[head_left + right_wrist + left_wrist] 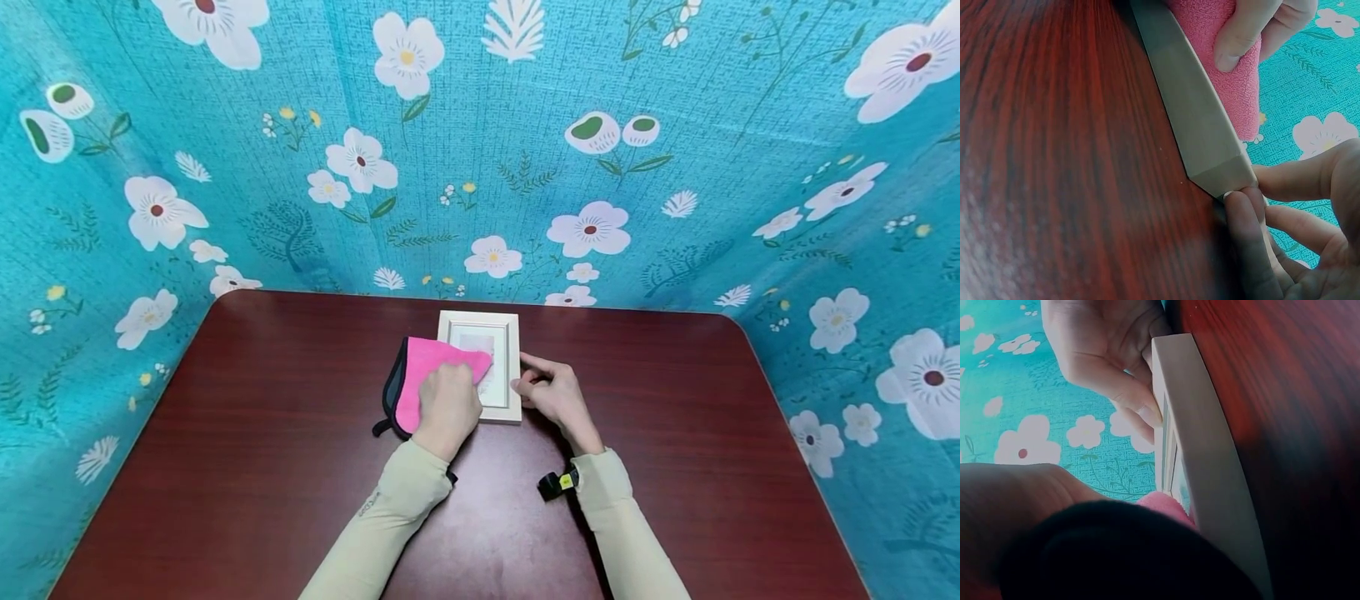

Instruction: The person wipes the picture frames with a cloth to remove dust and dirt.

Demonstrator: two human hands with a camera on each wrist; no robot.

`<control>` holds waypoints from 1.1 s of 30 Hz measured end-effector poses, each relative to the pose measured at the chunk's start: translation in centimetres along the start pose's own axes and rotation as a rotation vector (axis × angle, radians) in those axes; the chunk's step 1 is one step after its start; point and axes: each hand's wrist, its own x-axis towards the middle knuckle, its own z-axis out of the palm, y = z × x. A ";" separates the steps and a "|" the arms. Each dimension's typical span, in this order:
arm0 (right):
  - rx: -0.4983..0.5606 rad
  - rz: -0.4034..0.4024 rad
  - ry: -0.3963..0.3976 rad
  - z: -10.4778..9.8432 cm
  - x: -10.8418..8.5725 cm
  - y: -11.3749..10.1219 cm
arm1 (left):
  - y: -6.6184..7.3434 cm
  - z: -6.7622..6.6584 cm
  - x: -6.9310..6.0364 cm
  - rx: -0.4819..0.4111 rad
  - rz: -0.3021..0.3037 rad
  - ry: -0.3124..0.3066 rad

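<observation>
A cream picture frame [513, 367] lies face up near the far side of the table, a small print behind its pane. My left hand [450, 406] grips a pink cloth [429, 357] with dark edging and presses it onto the frame's left and middle part, hiding some of the print. In the right wrist view, the left thumb lies on the cloth [1244, 94]. At the frame's right edge my right hand [557, 396] pinches the border, thumb on top and fingertips against the side. The left wrist view shows the frame's near side [1210, 450] up close.
The dark red wood table [262, 467] has rounded far corners. Blue flowered fabric [465, 150] hangs behind and along both sides. A black strap with a yellow tag [566, 481] is on the right wrist.
</observation>
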 end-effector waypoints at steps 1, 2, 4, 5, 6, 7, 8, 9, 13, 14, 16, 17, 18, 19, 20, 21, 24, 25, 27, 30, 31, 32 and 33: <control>-0.002 -0.001 0.000 0.0 0.0 0.0 | 0.0 0.0 0.0 0.001 -0.006 -0.001; -0.007 -0.001 0.002 0.0 0.0 0.0 | 0.0 0.0 0.0 0.000 -0.012 -0.005; -0.014 -0.003 0.004 0.1 0.0 -0.1 | 0.1 0.0 0.0 0.002 -0.021 -0.019; -0.016 -0.002 0.004 0.1 0.0 -0.1 | 0.1 0.1 0.0 0.003 -0.023 -0.027; -0.019 -0.002 0.006 0.1 0.0 0.0 | 0.2 0.1 0.0 0.005 -0.023 -0.034; -0.021 -0.003 0.005 0.1 0.0 0.0 | 0.2 0.1 0.0 0.008 -0.023 -0.041; -0.022 -0.003 0.004 0.2 0.0 0.0 | 0.3 0.1 -0.1 0.013 -0.022 -0.046; -0.020 -0.003 0.002 0.2 0.0 0.0 | 0.4 0.1 -0.1 0.019 -0.020 -0.047; -0.010 0.005 -0.001 0.2 0.0 0.0 | 0.6 0.2 -0.2 0.034 -0.019 -0.037; -0.008 0.009 -0.002 0.1 0.0 0.0 | 0.7 0.3 -0.2 0.033 -0.021 -0.035; -0.006 0.014 -0.001 0.2 0.0 0.1 | 0.7 0.4 -0.3 0.034 -0.020 -0.034; -0.008 0.015 -0.002 0.2 0.0 0.1 | 0.8 0.4 -0.3 0.032 -0.017 -0.034; -0.008 0.015 -0.002 0.2 0.0 0.1 | 0.8 0.4 -0.3 0.030 -0.011 -0.031; -0.009 0.014 -0.002 0.2 0.0 0.1 | 0.8 0.4 -0.4 0.027 -0.005 -0.028; -0.009 0.012 -0.003 0.2 0.0 0.1 | 0.9 0.5 -0.4 0.023 0.001 -0.022; -0.008 0.010 -0.003 0.2 0.0 0.1 | 0.9 0.5 -0.4 0.018 0.009 -0.015; -0.005 0.005 -0.004 0.2 0.0 0.1 | 0.9 0.6 -0.5 0.005 0.023 0.006; -0.004 0.003 -0.005 0.2 0.0 0.1 | 0.9 0.6 -0.5 0.001 0.025 0.013; -0.004 0.002 -0.007 0.2 0.0 0.1 | 0.8 0.7 -0.4 -0.002 0.028 0.023; -0.005 0.003 -0.005 0.1 0.1 0.1 | 0.9 0.9 -0.4 -0.013 0.045 0.037; -0.004 0.005 -0.005 0.1 0.1 0.2 | 0.9 0.9 -0.4 -0.017 0.052 0.041; -0.003 0.007 -0.004 0.1 0.1 0.2 | 1.0 1.0 -0.4 -0.024 0.059 0.042; -0.001 0.010 -0.004 0.1 0.1 0.2 | 1.0 1.1 -0.4 -0.032 0.067 0.046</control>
